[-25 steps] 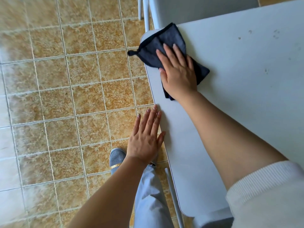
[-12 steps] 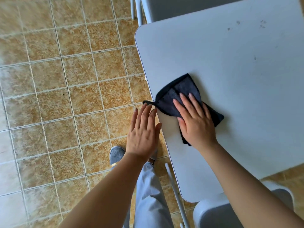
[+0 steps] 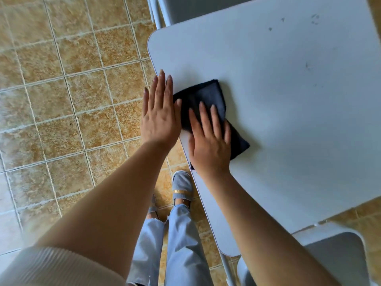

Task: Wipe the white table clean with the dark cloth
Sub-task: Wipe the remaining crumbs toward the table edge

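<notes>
The dark cloth [image 3: 208, 98] lies folded on the white table [image 3: 288, 120], at its left edge. My right hand [image 3: 209, 141] presses flat on the cloth's near half, fingers together and pointing away from me. My left hand [image 3: 159, 114] is held flat and open at the table's left edge, its thumb side touching the cloth's left corner. Small dark specks [image 3: 314, 19] mark the tabletop at the far right.
A grey chair [image 3: 181, 9] stands at the table's far side and another grey chair [image 3: 334, 252] at the near right corner. Tan tiled floor [image 3: 72, 89] fills the left. My legs in light jeans and a grey slipper [image 3: 182, 186] stand beside the table edge.
My right hand has drawn the cloth from the far left corner toward me along the left edge. My left hand has risen to meet the cloth at the edge.
</notes>
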